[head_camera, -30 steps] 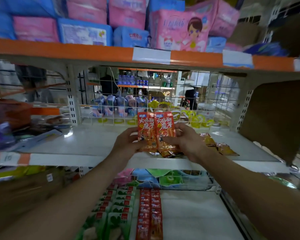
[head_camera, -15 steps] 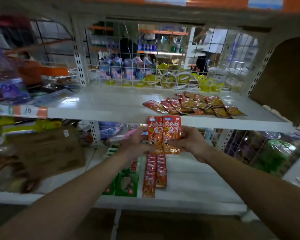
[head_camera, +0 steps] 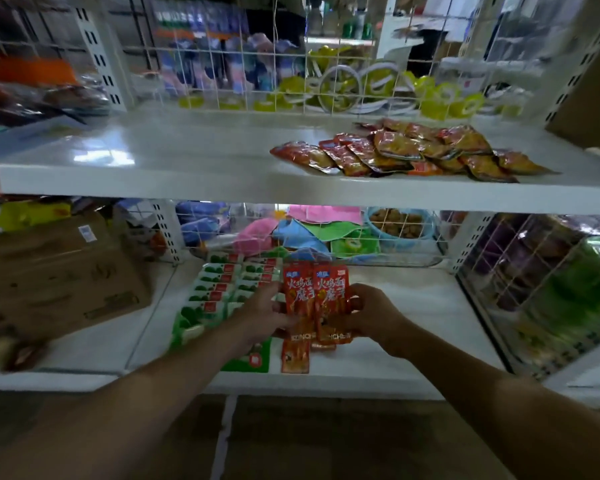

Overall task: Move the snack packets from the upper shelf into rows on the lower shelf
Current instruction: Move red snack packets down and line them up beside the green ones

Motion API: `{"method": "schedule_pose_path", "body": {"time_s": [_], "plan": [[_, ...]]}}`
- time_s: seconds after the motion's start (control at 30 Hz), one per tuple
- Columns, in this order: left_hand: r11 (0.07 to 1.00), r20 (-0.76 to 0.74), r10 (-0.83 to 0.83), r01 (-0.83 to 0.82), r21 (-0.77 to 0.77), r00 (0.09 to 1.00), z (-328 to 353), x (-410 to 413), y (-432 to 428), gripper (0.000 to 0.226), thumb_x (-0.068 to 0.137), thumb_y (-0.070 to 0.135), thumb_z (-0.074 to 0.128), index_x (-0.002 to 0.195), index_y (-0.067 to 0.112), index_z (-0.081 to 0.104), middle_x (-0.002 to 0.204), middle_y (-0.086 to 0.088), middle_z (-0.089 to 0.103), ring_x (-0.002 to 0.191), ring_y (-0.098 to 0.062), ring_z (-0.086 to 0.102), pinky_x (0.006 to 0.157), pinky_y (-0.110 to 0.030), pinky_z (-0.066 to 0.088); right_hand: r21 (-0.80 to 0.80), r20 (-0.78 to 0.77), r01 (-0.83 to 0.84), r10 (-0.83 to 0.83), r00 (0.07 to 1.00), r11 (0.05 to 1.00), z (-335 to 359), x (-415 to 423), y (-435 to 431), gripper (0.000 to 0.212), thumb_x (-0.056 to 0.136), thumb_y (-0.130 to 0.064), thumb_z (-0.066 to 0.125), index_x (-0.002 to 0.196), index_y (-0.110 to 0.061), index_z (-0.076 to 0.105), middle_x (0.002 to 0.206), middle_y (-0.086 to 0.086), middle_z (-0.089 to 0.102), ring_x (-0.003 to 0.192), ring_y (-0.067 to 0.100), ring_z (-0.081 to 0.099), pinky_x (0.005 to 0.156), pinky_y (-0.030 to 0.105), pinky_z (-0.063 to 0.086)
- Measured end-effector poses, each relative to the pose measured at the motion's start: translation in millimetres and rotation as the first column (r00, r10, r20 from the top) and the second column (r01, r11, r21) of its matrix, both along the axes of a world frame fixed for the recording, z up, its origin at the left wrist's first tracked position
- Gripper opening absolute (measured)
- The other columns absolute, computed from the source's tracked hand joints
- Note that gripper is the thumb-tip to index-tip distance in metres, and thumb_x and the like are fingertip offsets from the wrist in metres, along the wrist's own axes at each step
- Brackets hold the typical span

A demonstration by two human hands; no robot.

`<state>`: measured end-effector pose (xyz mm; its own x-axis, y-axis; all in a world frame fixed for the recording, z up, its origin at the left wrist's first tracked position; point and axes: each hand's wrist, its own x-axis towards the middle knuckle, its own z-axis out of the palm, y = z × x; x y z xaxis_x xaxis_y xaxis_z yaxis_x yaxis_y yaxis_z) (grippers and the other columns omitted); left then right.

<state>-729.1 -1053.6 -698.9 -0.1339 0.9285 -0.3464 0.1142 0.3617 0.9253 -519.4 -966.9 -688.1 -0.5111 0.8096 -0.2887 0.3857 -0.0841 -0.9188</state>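
Upper shelf (head_camera: 187, 183): white board spanning the full width, upper half of the frame, wire grid behind.

Lower shelf (head_camera: 423, 306): white, centre of the frame, wire grid at its back and right side.

Cardboard box (head_camera: 59, 278): brown, tilted, middle left, resting on the neighbouring section of the lower level.

Loose pile of snack packets (head_camera: 413, 150): red and golden-brown foil, overlapping each other, on the right half of the upper shelf, near its front edge.

Green packets (head_camera: 222, 292): two columns running front to back on the lower shelf, left of centre, partly covered by the left forearm.

Left hand (head_camera: 260, 317): just left of centre, fingers curled onto the left edge of the held packets, thumb on their face.

Right hand (head_camera: 374, 317): just right of centre, fingers wrapped behind the right edge of the same packets, thumb in front.

Two red packets (head_camera: 326, 296): held side by side, upright, printed faces to the camera, centre of the frame above the lower shelf, between both hands.

Row of red packets (head_camera: 295, 358): flat on the lower shelf directly under the held pair, just right of the green columns; only the front ends show, so the count is probably two columns, not certain.
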Motion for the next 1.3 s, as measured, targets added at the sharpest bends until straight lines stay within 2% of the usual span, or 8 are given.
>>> {"method": "schedule_pose_path", "body": {"time_s": [0.1,0.4,0.57,0.67,0.8,1.0,1.13,1.3], "plan": [[1.000,-0.035,-0.002,0.002,-0.025,0.999,-18,-3,19,0.054,0.086,0.000,0.072,0.132,0.020,0.053,0.107,-0.006,0.075,0.095,-0.018,0.072,0.073,-0.031,0.058,-0.035,0.030,-0.001,0.002,1.000,0.999,-22,-4,20,0.039,0.077,0.000,0.081,0.105,-0.018,0.060,0.104,0.009,0.069,0.094,0.024,0.071,0.076,0.042,0.063],[0.999,-0.158,-0.020,0.013,-0.046,0.987,-78,-24,88,0.055,0.084,-0.003,0.073,0.129,0.022,0.054,0.104,-0.002,0.071,0.090,-0.011,0.068,0.060,-0.016,0.053,-0.034,0.053,0.009,-0.007,0.999,0.999,-77,-27,93,0.045,0.070,0.008,0.084,0.110,0.001,0.065,0.097,0.017,0.074,0.086,0.031,0.075,0.074,0.049,0.063],[0.992,-0.266,-0.094,0.067,-0.109,0.959,-127,-26,106,0.060,0.078,0.006,0.081,0.129,0.027,0.056,0.115,0.005,0.068,0.104,-0.010,0.064,0.095,-0.038,0.055,-0.008,0.073,0.092,-0.091,0.993,0.996,-115,-28,130,0.047,0.070,0.001,0.087,0.111,0.000,0.064,0.101,0.016,0.074,0.089,0.032,0.075,0.076,0.054,0.062],[0.984,-0.238,-0.176,0.161,-0.082,0.955,-143,-16,108,0.074,0.078,0.006,0.080,0.133,0.038,0.043,0.116,0.016,0.060,0.104,-0.002,0.058,0.087,-0.023,0.050,0.024,0.121,0.171,-0.172,0.978,0.985,-143,-17,138,0.042,0.070,-0.001,0.087,0.106,-0.004,0.066,0.100,0.012,0.075,0.092,0.026,0.074,0.083,0.046,0.062],[0.971,-0.257,-0.239,0.237,-0.041,0.936,-152,2,120,0.096,0.077,0.002,0.079,0.146,0.047,0.028,0.132,0.013,0.046,0.121,-0.012,0.051,0.095,-0.030,0.054,0.034,0.239,0.194,-0.197,0.951,0.980,-164,4,136,0.035,0.074,-0.006,0.084,0.099,-0.017,0.062,0.099,0.003,0.071,0.093,0.018,0.070,0.076,0.032,0.059],[0.933,-0.547,-0.339,0.346,-0.095,0.765,-171,18,127,0.082,0.083,0.008,0.075,0.141,0.048,0.032,0.144,0.006,0.042,0.134,-0.020,0.044,0.106,-0.039,0.048,-0.053,0.257,0.207,-0.187,0.948,0.977,-167,20,130,0.044,0.077,-0.005,0.080,0.113,-0.014,0.056,0.105,0.004,0.067,0.100,0.023,0.067,0.080,0.039,0.061],[0.918,-0.841,-0.280,0.385,-0.094,0.463,-176,23,128,0.085,0.079,0.030,0.080,0.145,0.046,0.028,0.145,0.010,0.042,0.135,-0.018,0.036,0.110,-0.037,0.035,-0.061,0.276,0.178,-0.154,0.949,0.982,-174,21,120,0.048,0.077,-0.005,0.081,0.118,-0.012,0.056,0.111,0.006,0.067,0.106,0.025,0.067,0.089,0.047,0.059],[0.909,-0.907,-0.270,0.396,-0.130,0.323,-187,23,133,0.090,0.078,0.048,0.077,0.150,0.040,0.024,0.140,0.008,0.037,0.130,-0.018,0.031,0.112,-0.038,0.032,-0.068,0.262,0.098,-0.077,0.962,0.993,-186,22,105,0.051,0.076,-0.005,0.082,0.118,-0.016,0.056,0.112,0.003,0.068,0.106,0.023,0.068,0.087,0.046,0.061]]}}
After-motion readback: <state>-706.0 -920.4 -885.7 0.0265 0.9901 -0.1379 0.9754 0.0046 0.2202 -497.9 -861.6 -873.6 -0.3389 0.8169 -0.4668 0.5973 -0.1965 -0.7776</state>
